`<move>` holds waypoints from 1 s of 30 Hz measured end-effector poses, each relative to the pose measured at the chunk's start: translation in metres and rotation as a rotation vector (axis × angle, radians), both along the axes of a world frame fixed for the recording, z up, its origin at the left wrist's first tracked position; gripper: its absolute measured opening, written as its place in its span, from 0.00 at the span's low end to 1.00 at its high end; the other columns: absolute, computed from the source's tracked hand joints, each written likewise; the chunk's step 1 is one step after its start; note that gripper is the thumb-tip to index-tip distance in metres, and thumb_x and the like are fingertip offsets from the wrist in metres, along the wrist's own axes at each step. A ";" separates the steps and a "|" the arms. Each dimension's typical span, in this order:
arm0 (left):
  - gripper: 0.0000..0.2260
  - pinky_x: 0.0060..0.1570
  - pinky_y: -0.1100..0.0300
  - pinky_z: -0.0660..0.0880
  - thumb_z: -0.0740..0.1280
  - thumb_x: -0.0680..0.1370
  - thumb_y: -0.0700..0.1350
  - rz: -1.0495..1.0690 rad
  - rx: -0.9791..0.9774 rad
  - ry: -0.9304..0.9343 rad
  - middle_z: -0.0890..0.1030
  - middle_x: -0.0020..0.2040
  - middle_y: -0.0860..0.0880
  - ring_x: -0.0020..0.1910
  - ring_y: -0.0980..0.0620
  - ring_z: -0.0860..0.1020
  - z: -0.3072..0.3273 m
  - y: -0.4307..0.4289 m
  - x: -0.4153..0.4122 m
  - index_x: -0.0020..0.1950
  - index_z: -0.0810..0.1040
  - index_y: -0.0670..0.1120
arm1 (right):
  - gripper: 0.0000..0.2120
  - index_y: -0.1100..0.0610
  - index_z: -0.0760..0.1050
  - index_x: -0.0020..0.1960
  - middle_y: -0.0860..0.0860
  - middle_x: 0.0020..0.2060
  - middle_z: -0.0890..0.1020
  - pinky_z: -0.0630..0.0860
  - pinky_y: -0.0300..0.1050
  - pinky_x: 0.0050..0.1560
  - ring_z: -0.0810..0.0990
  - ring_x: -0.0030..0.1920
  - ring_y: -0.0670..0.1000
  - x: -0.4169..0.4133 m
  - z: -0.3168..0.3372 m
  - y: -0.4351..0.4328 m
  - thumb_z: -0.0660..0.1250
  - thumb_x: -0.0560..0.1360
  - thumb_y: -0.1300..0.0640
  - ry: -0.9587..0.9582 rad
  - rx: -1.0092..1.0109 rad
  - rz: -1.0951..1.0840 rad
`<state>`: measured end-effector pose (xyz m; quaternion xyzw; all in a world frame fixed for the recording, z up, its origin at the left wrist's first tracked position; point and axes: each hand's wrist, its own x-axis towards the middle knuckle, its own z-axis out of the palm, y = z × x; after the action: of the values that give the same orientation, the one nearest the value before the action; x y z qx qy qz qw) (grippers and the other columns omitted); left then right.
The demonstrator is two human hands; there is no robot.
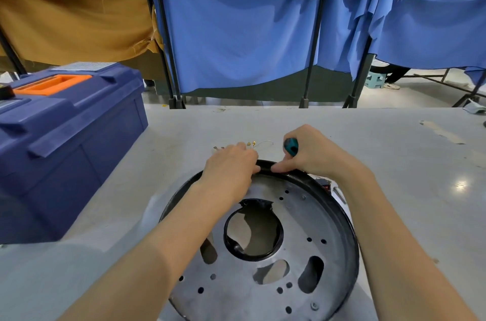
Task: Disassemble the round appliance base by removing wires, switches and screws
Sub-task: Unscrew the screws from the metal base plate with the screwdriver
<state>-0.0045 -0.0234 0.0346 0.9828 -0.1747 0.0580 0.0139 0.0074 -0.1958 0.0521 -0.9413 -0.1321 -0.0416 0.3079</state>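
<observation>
The round appliance base point(297, 263) lies flat on the table, a grey metal plate with several holes, a large central opening and a black rim. My left hand point(231, 165) rests on the far rim, its fingers curled over the edge. My right hand point(313, 152) grips a screwdriver with a teal and black handle point(290, 146) while its thumb presses on the same rim beside my left fingers. One screw point(314, 306) sits in the plate near the front. The screwdriver's shaft is hidden.
A blue toolbox point(65, 142) with an orange handle stands at the left. Small brass screws and a thin wire point(253, 143) lie on the table just behind my left hand. Small parts point(332, 189) lie at the base's right edge. Blue curtains hang behind the table.
</observation>
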 end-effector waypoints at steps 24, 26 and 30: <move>0.12 0.45 0.54 0.67 0.61 0.81 0.48 0.062 -0.061 0.065 0.76 0.58 0.44 0.56 0.41 0.75 0.001 0.014 0.014 0.65 0.74 0.51 | 0.18 0.68 0.74 0.35 0.67 0.36 0.82 0.80 0.59 0.45 0.83 0.40 0.65 -0.001 0.009 -0.013 0.80 0.64 0.58 0.060 0.008 -0.063; 0.11 0.44 0.55 0.65 0.61 0.82 0.48 0.081 -0.057 0.029 0.77 0.56 0.44 0.55 0.41 0.75 -0.002 0.019 0.016 0.62 0.75 0.50 | 0.19 0.65 0.74 0.33 0.65 0.34 0.83 0.80 0.59 0.46 0.83 0.41 0.65 -0.002 0.014 -0.021 0.81 0.62 0.55 0.131 -0.033 -0.065; 0.08 0.42 0.55 0.64 0.62 0.81 0.46 0.098 -0.045 0.021 0.77 0.54 0.43 0.53 0.40 0.76 -0.002 0.023 0.017 0.59 0.75 0.48 | 0.13 0.63 0.75 0.35 0.63 0.38 0.84 0.73 0.46 0.33 0.78 0.31 0.54 -0.005 0.017 -0.030 0.80 0.63 0.61 0.238 -0.080 -0.069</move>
<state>0.0121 -0.0007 0.0326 0.9902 -0.1248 0.0519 0.0349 0.0022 -0.2261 0.0686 -0.9550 -0.0637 0.0650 0.2822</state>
